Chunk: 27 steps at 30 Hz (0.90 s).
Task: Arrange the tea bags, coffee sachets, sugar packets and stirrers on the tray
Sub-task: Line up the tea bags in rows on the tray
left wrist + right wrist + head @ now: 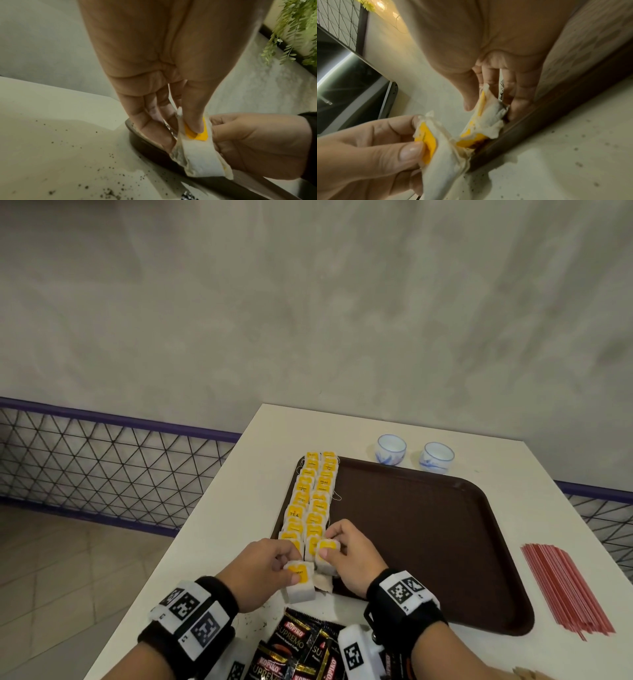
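Note:
Two rows of yellow-tagged tea bags [313, 498] run down the left side of the brown tray [428, 535]. At the tray's near left corner my left hand [274, 568] pinches a white tea bag [300, 580] by its yellow tag, thumb on top [193, 121]. Just right of it my right hand [342, 553] pinches another tea bag [327, 554] at the end of the right row, with thumb and fingers on either side [481, 108]. Black coffee sachets [301, 645] lie in a heap near me. Red stirrers [565, 587] lie right of the tray.
Two small white and blue cups [392, 448] [438, 457] stand behind the tray. Dark tea crumbs [106, 189] dot the white table [212, 542] near the tray's corner. A wire fence [102, 467] runs past the table's left edge.

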Tool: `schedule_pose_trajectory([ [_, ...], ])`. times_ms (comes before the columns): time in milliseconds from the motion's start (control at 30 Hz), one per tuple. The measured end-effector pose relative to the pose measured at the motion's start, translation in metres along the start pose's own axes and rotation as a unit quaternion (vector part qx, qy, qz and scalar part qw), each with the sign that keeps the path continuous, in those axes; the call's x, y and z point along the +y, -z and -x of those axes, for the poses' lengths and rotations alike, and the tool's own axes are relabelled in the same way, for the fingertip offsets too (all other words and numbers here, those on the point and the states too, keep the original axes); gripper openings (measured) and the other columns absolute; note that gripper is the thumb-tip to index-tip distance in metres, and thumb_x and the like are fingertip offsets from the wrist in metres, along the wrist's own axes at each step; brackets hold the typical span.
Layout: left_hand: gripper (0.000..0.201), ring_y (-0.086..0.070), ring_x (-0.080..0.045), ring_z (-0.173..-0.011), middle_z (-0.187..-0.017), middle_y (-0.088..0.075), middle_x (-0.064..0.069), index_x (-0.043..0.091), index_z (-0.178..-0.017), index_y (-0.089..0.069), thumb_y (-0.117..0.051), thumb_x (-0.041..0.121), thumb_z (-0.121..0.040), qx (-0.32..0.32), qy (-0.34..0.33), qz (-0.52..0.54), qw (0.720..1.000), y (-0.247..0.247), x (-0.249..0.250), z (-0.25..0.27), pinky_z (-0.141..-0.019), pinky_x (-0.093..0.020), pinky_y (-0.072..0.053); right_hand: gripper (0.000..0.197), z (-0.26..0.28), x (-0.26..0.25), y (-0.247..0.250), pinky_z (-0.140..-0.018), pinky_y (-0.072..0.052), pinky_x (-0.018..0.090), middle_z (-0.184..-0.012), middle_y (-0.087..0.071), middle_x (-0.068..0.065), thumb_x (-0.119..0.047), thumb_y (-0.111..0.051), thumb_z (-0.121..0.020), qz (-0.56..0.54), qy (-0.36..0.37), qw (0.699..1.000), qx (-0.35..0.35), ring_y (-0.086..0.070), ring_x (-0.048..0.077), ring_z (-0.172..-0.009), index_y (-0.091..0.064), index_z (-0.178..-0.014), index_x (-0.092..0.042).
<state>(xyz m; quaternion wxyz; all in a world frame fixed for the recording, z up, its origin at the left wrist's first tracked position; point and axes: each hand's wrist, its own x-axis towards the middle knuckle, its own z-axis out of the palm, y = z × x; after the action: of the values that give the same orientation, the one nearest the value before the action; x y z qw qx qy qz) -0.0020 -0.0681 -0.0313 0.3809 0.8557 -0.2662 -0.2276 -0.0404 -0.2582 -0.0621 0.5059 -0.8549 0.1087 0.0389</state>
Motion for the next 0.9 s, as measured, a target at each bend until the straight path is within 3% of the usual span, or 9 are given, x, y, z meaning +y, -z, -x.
schedule_pose_trajectory([
  [100,0.015,-0.045,-0.006,-0.065,-0.072,-0.052,0.008,0.032,-0.077,-0.062,-0.07,0.021,-0.081,-0.026,-0.013,-0.016,0.999,0.001,-0.002,0.001,-0.064,-0.021,-0.041,0.036,0.005,0.004,0.006,-0.071,-0.049,0.025,-0.096,-0.064,-0.005,-0.012,-0.071,-0.08,0.017,-0.007,1.0,-0.009,-0.063,0.011,-0.084,-0.05,-0.095,-0.037],
  [167,0.014,-0.046,-0.006,-0.067,-0.075,-0.055,0.008,0.033,-0.078,-0.062,-0.071,0.023,-0.08,-0.042,-0.026,-0.034,0.998,0.0,0.0,0.002,-0.068,-0.025,-0.043,0.042,0.007,0.005,0.01,-0.068,-0.048,0.019,-0.088,-0.063,-0.008,-0.003,-0.07,-0.079,0.041,0.001,0.999,-0.006,-0.061,0.005,-0.078,-0.051,-0.093,-0.038],
  [300,0.022,-0.046,0.0,-0.063,-0.073,-0.053,0.015,0.037,-0.074,-0.057,-0.07,0.021,-0.082,-0.071,-0.038,-0.045,0.996,-0.007,0.008,0.002,-0.062,-0.01,-0.038,0.038,0.008,0.001,0.01,-0.057,-0.04,0.011,-0.078,-0.06,-0.013,0.0,-0.069,-0.079,0.072,0.019,0.997,-0.001,-0.051,-0.004,-0.061,-0.056,-0.096,-0.031],
  [433,0.023,-0.051,0.003,-0.065,-0.076,-0.059,0.016,0.033,-0.075,-0.055,-0.067,0.016,-0.084,-0.092,-0.037,-0.015,0.995,-0.012,0.009,0.0,-0.063,-0.007,-0.038,0.045,0.002,0.001,-0.002,-0.065,-0.041,0.011,-0.1,-0.064,-0.001,-0.002,-0.069,-0.077,0.099,0.032,0.994,-0.018,-0.052,0.002,-0.078,-0.054,-0.093,-0.041],
  [533,0.02,-0.05,0.006,-0.063,-0.071,-0.06,0.02,0.032,-0.076,-0.055,-0.067,0.018,-0.084,-0.072,-0.039,-0.009,0.997,-0.012,0.007,0.0,-0.062,-0.009,-0.036,0.041,0.0,-0.004,-0.005,-0.063,-0.043,0.007,-0.093,-0.065,-0.003,0.0,-0.069,-0.076,0.109,0.043,0.993,-0.025,-0.056,0.003,-0.079,-0.056,-0.095,-0.034],
  [600,0.016,-0.05,0.008,-0.064,-0.069,-0.06,0.024,0.029,-0.078,-0.057,-0.067,0.018,-0.084,-0.059,-0.037,-0.002,0.998,-0.011,0.005,0.0,-0.062,-0.008,-0.036,0.04,-0.005,-0.006,-0.007,-0.069,-0.046,0.013,-0.098,-0.066,-0.001,0.001,-0.068,-0.076,0.112,0.04,0.993,-0.012,-0.058,0.009,-0.086,-0.057,-0.095,-0.032],
  [733,0.014,-0.05,-0.002,-0.071,-0.082,-0.061,0.011,0.031,-0.079,-0.058,-0.067,0.02,-0.084,-0.031,-0.033,-0.004,0.999,-0.01,0.0,-0.002,-0.067,-0.014,-0.039,0.042,-0.013,-0.008,-0.01,-0.079,-0.051,0.025,-0.103,-0.063,0.001,0.002,-0.067,-0.075,0.118,0.018,0.993,0.001,-0.059,0.015,-0.093,-0.059,-0.094,-0.034],
  [900,0.007,-0.057,-0.015,-0.078,-0.085,-0.064,-0.003,0.021,-0.085,-0.062,-0.068,0.021,-0.083,0.001,-0.022,0.021,1.0,-0.009,-0.002,-0.004,-0.073,-0.027,-0.049,0.043,-0.016,-0.008,-0.003,-0.078,-0.05,0.024,-0.103,-0.064,0.0,0.002,-0.069,-0.074,0.122,0.011,0.993,0.002,-0.061,0.015,-0.093,-0.056,-0.084,-0.039],
])
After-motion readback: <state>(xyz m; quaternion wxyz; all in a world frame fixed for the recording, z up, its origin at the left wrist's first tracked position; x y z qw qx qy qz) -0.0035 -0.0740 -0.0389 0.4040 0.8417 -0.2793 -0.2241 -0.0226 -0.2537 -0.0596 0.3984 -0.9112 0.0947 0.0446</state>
